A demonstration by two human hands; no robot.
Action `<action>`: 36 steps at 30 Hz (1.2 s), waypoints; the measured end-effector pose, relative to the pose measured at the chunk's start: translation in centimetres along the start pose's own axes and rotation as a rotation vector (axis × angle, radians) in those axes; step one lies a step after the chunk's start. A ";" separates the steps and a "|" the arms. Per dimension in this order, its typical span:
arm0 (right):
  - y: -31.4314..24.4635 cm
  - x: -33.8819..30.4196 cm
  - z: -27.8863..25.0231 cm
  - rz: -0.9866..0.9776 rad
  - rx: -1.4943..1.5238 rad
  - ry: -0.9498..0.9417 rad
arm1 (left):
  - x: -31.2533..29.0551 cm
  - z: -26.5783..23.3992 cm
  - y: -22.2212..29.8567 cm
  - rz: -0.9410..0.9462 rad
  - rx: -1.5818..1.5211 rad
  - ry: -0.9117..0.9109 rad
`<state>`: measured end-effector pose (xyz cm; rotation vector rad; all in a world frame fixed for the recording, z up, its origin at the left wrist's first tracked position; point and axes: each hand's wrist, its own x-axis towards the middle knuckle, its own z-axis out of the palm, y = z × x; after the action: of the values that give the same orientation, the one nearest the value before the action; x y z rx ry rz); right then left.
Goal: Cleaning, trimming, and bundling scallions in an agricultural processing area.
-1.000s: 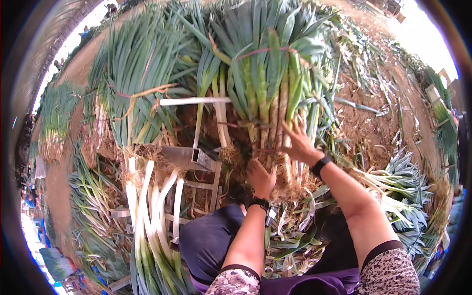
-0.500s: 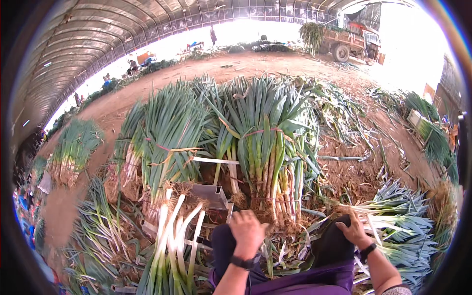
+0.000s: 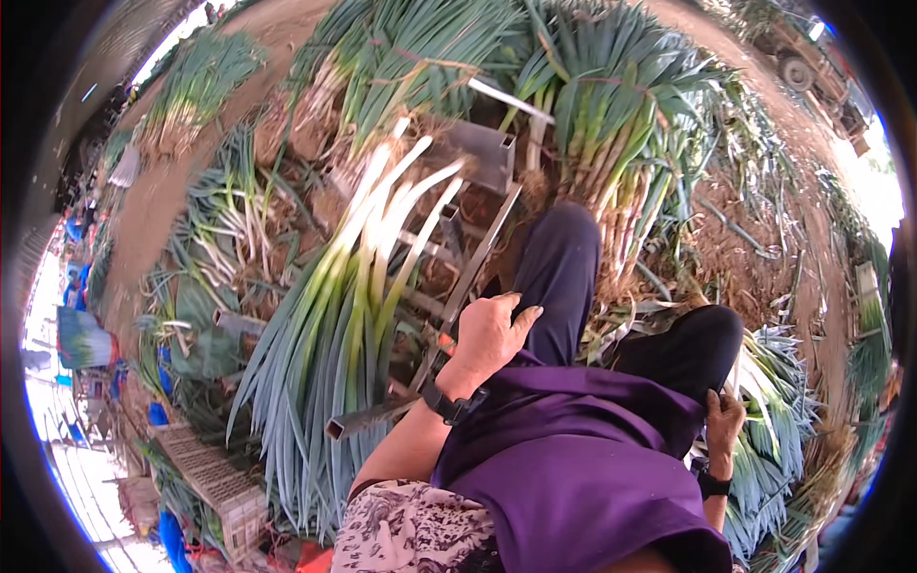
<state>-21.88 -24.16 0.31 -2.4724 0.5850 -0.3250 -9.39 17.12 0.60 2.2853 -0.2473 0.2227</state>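
My left hand (image 3: 492, 332) rests by my left thigh, its fingers loosely bent and apart, with nothing visible in it. Against the outer side of my right thigh lies my right hand (image 3: 724, 425), fingers slightly apart and holding nothing I can see. Left of my left arm, several loose leeks (image 3: 358, 277) lie across a metal frame (image 3: 482, 272), white stalks and roots pointing away, green leaves toward me. Beyond my knees stands a tied leek bundle (image 3: 621, 115). More leeks (image 3: 778, 420) are heaped beside my right hand.
Another tied bundle (image 3: 420, 72) stands beyond the frame, and a separate bunch (image 3: 196, 91) stands far left. Loose leeks (image 3: 239, 210) lie on the left ground. A slatted crate (image 3: 215, 477) sits at lower left. A cart (image 3: 798, 62) is parked far right.
The view has tilted down and turned, bringing my lap and purple apron into sight. My right hand has moved from atop the knee area to the thigh's outer side. The leeks look unmoved.
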 end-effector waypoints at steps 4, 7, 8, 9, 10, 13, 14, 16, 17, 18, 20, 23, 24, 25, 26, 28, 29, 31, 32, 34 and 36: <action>-2.7 -1.2 1.4 -0.159 -0.209 0.098 | -3.2 -0.4 -1.5 -0.204 -0.272 0.118; -3.0 -1.0 1.8 -0.193 -0.264 0.114 | -5.5 -1.1 -5.0 -0.496 -0.191 0.013; -4.2 -0.5 2.4 -0.267 -0.197 0.147 | -6.2 -0.6 -6.1 -0.582 -0.193 0.050; -5.4 0.0 3.2 -0.344 -0.123 0.171 | -7.3 -0.4 -7.5 -0.677 -0.186 0.091; -6.4 0.6 3.6 -0.342 -0.133 0.149 | -8.6 0.0 -9.8 -0.664 -0.035 0.072; -7.2 2.3 4.9 -0.375 -0.340 -0.016 | -11.5 0.8 -12.4 -0.638 0.415 -0.187; -6.6 2.9 5.0 -0.394 -0.384 -0.040 | -12.7 1.3 -13.2 -0.656 0.412 -0.202; -6.1 3.8 5.4 -0.414 -0.438 -0.077 | -14.5 1.9 -14.7 -0.839 0.446 -0.421; -5.9 4.0 5.5 -0.440 -0.474 -0.083 | -15.2 1.6 -15.8 -0.852 0.441 -0.434; -5.7 4.2 5.4 -0.463 -0.512 -0.085 | -15.3 0.9 -16.7 -0.841 0.458 -0.494; -5.7 4.5 5.7 -0.519 -0.556 -0.082 | -16.4 0.6 -18.7 -0.874 0.497 -0.373; -5.8 4.8 6.4 -0.542 -0.545 -0.098 | -17.5 0.4 -20.5 -0.920 0.584 -0.438; -5.7 5.0 7.0 -0.552 -0.519 -0.108 | -18.6 -0.5 -21.0 -0.933 0.626 -0.417; -5.5 4.9 6.8 -0.533 -0.537 -0.116 | -18.3 -0.6 -20.9 -0.933 0.626 -0.412; -5.4 4.9 6.8 -0.513 -0.555 -0.123 | -17.9 -0.8 -20.8 -0.928 0.618 -0.385; -5.3 4.9 6.6 -0.499 -0.608 -0.115 | -16.5 0.0 -20.3 -0.990 0.552 -0.379; -5.4 4.8 6.2 -0.475 -0.667 -0.098 | -15.6 1.5 -20.7 -0.970 0.545 -0.381; -5.8 4.5 5.6 -0.443 -0.722 -0.063 | -14.3 6.8 -22.8 -0.587 0.406 -0.494; -6.7 4.6 6.2 -0.475 -0.673 -0.091 | -19.8 10.5 -27.6 -0.606 0.437 -0.472; -7.9 4.7 7.6 -0.525 -0.580 -0.152 | -22.6 16.3 -35.1 -0.714 0.130 0.205; -6.4 4.1 5.4 -0.469 -0.723 -0.096 | -14.2 24.0 -31.6 -1.238 -0.892 0.228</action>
<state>-14.23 -18.76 0.06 -3.3003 0.0586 -0.1851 -13.30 21.33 -41.20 1.1778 0.9793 -0.2419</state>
